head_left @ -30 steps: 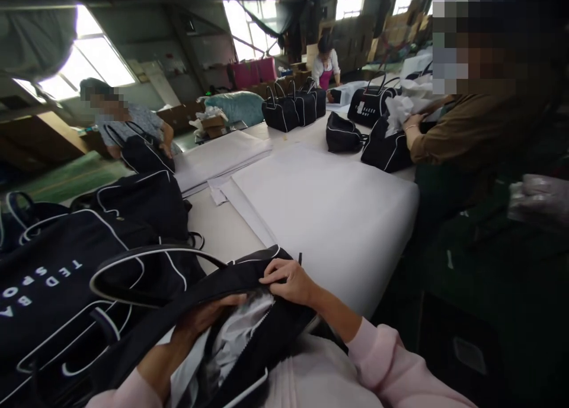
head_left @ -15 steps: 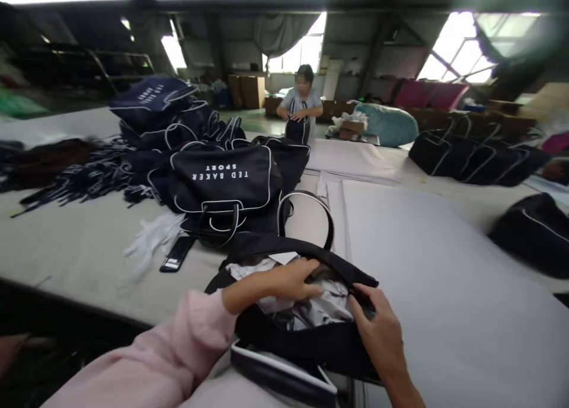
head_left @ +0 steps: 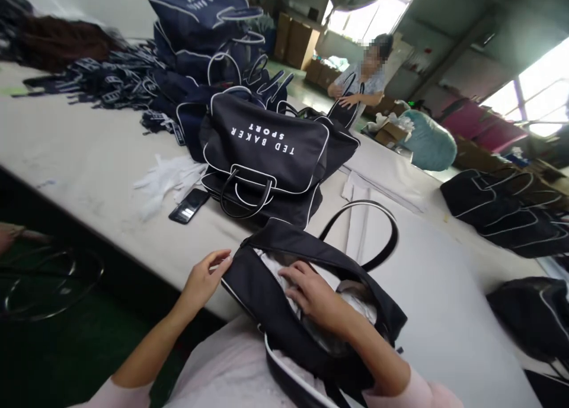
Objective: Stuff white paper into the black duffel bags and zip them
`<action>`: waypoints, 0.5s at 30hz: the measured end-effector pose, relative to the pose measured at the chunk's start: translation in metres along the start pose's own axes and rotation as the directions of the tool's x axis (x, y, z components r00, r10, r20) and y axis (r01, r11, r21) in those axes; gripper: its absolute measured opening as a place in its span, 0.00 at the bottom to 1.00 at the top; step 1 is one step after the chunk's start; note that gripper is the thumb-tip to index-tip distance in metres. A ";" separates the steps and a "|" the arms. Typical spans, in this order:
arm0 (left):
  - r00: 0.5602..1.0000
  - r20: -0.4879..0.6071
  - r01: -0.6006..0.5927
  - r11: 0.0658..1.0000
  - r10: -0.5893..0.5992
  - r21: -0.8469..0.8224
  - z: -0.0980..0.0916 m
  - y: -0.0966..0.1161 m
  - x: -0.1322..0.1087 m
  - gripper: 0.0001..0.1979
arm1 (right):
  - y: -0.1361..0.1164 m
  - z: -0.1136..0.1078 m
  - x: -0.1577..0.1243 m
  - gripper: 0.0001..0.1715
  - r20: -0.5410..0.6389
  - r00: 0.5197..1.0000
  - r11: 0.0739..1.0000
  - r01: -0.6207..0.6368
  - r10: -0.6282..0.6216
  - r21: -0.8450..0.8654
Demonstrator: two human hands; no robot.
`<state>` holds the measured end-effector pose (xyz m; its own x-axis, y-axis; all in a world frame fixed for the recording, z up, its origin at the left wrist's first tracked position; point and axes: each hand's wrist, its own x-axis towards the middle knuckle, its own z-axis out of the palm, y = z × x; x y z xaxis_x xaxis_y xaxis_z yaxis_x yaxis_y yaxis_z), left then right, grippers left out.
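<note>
A black duffel bag (head_left: 275, 313) with white piping lies unzipped on the table in front of me. Crumpled white paper (head_left: 271, 265) and greyish wrapping show through its opening. My left hand (head_left: 202, 283) is against the bag's left end, fingers stretched out and not gripping. Inside the opening, my right hand (head_left: 315, 295) lies on the paper with its fingers bent and spread, holding nothing that I can see. One handle (head_left: 393, 236) stands up at the far side; the other handle (head_left: 288, 372) hangs on my side.
Beyond it lies a finished-looking black bag (head_left: 267, 141) with white lettering, near a stack of navy bags (head_left: 195, 16). A phone (head_left: 189, 206) and white gloves (head_left: 166, 179) are at left, with piled straps (head_left: 120, 79) behind. Several black bags (head_left: 502, 206) stand right. A co-worker (head_left: 362, 85) handles another bag.
My left hand has come out of the bag to its left end. My right hand has moved from the right edge into the opening. The bag has turned, and the view has tilted.
</note>
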<state>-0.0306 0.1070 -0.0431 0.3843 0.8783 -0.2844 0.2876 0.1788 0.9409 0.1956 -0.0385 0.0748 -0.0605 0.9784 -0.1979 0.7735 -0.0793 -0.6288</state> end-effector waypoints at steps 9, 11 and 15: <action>0.993 0.100 0.077 0.976 -0.057 -0.206 0.010 -0.014 0.029 0.39 | 0.041 0.051 0.087 0.03 0.122 0.992 0.977 -0.036 0.011 0.211; 0.991 0.127 0.050 0.988 -0.032 -0.147 0.007 -0.016 0.044 0.40 | 0.043 0.046 0.093 0.07 0.139 0.987 0.985 -0.105 0.086 0.139; 0.980 0.199 -0.011 0.998 0.023 -0.060 0.004 -0.003 0.080 0.33 | 0.019 0.008 0.073 0.06 0.184 0.962 0.940 -0.242 0.200 0.242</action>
<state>0.0030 0.1753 -0.0697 0.5578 0.7762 -0.2939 0.2299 0.1957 0.9533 0.2007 0.0303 0.0422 -0.0197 0.8905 -0.4546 0.5888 -0.3571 -0.7251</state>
